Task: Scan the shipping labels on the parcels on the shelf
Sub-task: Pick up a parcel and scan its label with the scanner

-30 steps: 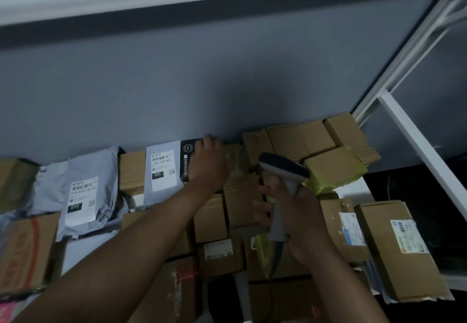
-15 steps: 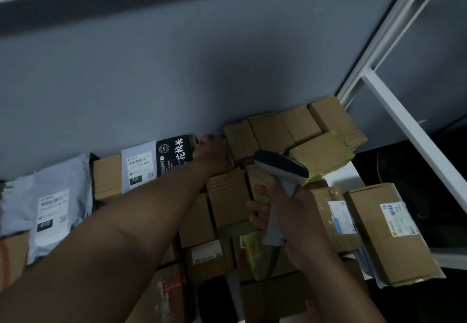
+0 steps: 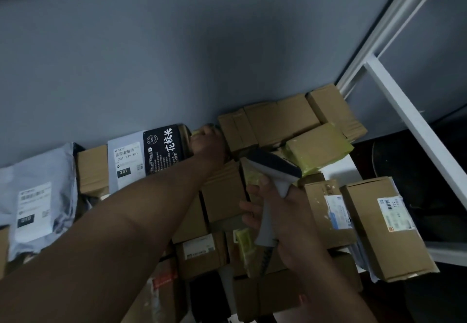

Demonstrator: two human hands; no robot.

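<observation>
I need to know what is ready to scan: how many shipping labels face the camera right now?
5: on the grey mailer, the 231 parcel, a low centre box, and two right boxes. Others may be hidden under arms.

scanner (image 3: 271, 191) grey, dark top | boxes (image 3: 222, 191) brown | mailer (image 3: 38, 196) grey | wall (image 3: 177, 57) blue-grey

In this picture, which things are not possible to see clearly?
- Head view: the left hand covers the parcel it reaches for.
- The label on the grey bag is blurred, unreadable.
- The scanner window faces away.
- The left forearm hides the parcels below it.
</observation>
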